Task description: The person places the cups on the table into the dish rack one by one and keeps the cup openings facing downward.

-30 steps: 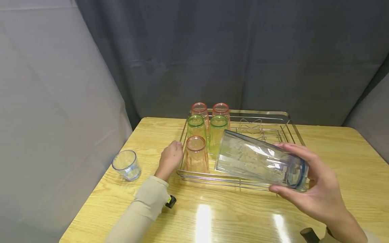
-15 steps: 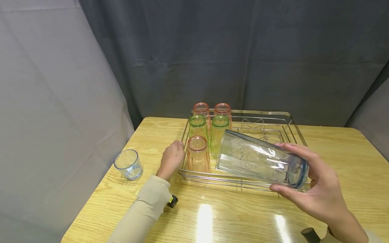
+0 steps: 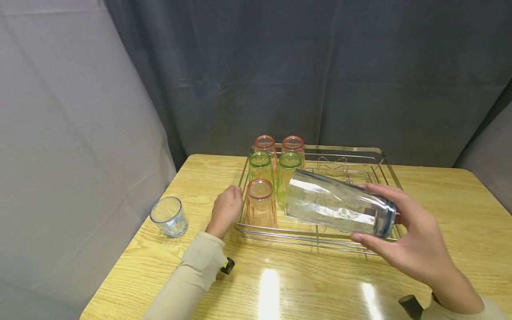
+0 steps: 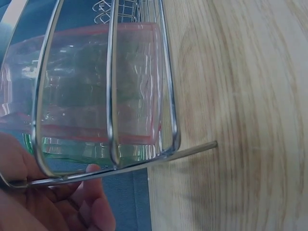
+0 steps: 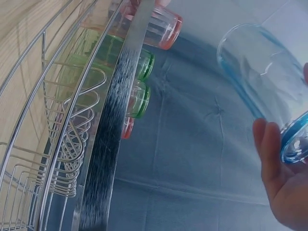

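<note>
My right hand point(image 3: 418, 240) grips a tall clear-blue drinking glass point(image 3: 336, 202) near its thick base. The glass lies tilted in the air over the rack, its mouth end toward the left. On the rack's left side my left hand point(image 3: 228, 206) holds the metal wire; the left wrist view shows its fingers point(image 4: 98, 207) curled at the rail. The wire dish rack point(image 3: 280, 234) bears upside-down glasses along its left: an orange glass point(image 3: 261, 206) in front, two green glasses point(image 3: 260, 166) behind it, and two red-rimmed glasses point(image 3: 265, 143) at the back.
A short blue-rimmed glass point(image 3: 170, 218) stands at the table's left edge. Bent wire dividers point(image 3: 334, 165) fill the rack's back middle. Grey curtains point(image 3: 256, 80) hang close behind and beside the wooden table point(image 3: 320, 284).
The blue glass and my right hand have shifted slightly left and up. My left hand stays at the rack's side. The head view moved a little early on.
</note>
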Action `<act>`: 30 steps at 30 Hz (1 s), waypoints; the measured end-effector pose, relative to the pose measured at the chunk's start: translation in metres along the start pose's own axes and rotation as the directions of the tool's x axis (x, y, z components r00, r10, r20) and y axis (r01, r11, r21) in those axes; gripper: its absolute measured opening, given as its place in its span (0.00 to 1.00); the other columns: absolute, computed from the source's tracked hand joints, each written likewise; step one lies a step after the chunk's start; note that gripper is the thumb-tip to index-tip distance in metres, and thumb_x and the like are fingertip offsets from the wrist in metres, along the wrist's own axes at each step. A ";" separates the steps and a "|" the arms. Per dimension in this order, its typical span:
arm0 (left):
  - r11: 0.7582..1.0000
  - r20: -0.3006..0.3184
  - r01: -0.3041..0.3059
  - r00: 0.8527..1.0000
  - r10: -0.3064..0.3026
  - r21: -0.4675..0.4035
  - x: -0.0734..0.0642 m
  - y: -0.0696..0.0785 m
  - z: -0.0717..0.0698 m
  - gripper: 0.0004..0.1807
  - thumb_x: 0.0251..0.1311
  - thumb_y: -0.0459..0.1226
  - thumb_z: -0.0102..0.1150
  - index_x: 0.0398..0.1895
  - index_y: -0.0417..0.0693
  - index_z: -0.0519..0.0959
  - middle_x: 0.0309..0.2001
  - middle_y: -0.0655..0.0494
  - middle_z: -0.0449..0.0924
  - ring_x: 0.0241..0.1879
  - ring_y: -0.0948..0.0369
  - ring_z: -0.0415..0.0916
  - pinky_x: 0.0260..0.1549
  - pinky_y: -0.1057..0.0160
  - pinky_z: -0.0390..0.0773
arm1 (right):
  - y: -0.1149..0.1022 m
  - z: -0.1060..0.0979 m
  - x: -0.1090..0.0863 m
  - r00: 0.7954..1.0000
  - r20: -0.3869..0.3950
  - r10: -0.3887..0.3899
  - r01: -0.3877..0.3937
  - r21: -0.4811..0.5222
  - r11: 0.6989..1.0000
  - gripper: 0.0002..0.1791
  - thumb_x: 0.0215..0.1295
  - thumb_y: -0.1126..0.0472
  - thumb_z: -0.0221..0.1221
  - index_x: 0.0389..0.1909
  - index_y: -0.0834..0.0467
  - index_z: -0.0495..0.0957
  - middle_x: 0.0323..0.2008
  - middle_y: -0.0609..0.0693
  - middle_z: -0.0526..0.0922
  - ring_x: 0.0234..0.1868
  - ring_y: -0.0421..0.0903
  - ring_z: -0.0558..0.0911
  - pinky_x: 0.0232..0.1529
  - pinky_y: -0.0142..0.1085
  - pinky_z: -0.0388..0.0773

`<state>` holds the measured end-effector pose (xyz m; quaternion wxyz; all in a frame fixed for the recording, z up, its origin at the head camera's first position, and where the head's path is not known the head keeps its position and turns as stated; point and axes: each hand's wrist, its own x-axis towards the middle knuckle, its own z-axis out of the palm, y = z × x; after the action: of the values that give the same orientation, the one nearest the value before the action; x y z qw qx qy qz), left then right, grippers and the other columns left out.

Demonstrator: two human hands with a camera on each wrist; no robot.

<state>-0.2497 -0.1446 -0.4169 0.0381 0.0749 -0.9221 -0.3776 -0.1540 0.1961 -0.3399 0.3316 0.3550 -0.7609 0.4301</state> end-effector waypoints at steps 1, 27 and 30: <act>1.000 -0.001 0.000 1.000 0.000 0.001 0.000 0.000 0.000 0.23 0.79 0.46 0.30 0.30 0.46 0.71 0.18 0.58 0.63 0.15 0.63 0.58 0.12 0.68 0.60 | 0.000 -0.001 0.001 0.999 0.013 0.030 -0.029 -0.056 0.998 0.47 0.41 0.47 0.79 0.59 0.71 0.74 0.61 0.34 0.77 0.47 0.25 0.77 0.38 0.13 0.74; 1.000 0.000 0.012 1.000 -0.012 -0.014 -0.001 0.000 -0.001 0.23 0.79 0.46 0.30 0.29 0.47 0.71 0.17 0.58 0.63 0.14 0.63 0.58 0.12 0.69 0.59 | 0.009 0.008 0.005 0.959 0.125 0.254 -0.223 -0.218 0.950 0.50 0.34 0.66 0.80 0.66 0.53 0.72 0.55 0.54 0.80 0.25 0.29 0.73 0.27 0.19 0.73; 1.000 0.003 0.012 1.000 -0.012 -0.016 -0.001 0.000 -0.001 0.23 0.79 0.46 0.31 0.29 0.47 0.71 0.17 0.58 0.63 0.14 0.64 0.58 0.12 0.69 0.59 | 0.011 0.010 0.004 0.957 0.123 0.264 -0.233 -0.217 0.948 0.50 0.35 0.66 0.80 0.66 0.52 0.72 0.55 0.48 0.79 0.23 0.30 0.73 0.26 0.20 0.73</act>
<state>-0.2489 -0.1453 -0.4164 0.0350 0.0794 -0.9186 -0.3855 -0.1672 0.1905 -0.3449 0.2501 0.2523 -0.8620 0.3616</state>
